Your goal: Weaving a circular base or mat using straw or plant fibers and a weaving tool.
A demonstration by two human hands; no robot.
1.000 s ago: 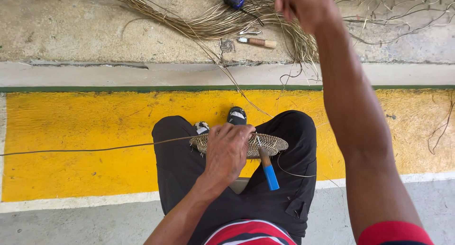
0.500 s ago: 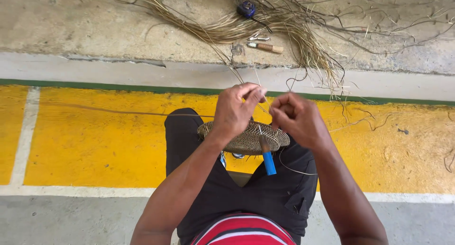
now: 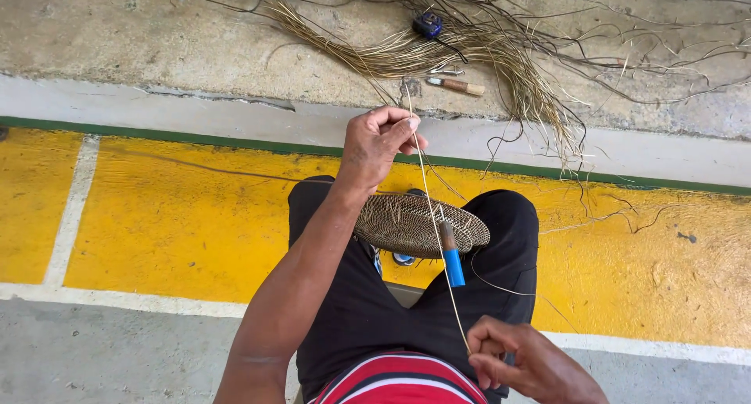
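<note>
We note the right hand (image 3: 526, 362) pinching the near end of a pale fibre strand (image 3: 435, 224). Strand crosses the woven disc (image 3: 415, 222) on the lap. Left hand (image 3: 381, 144) grips its far end, above the disc.

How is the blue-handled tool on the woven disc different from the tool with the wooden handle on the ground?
The blue-handled tool rests on the woven disc on the person's lap; the wooden-handled tool lies on the concrete beside the fibre bundle. The first points roughly up and down in the picture, the second lies almost sideways. The first looks bigger, being nearer the camera. Both are slim hand tools, and neither hand touches them.
</note>
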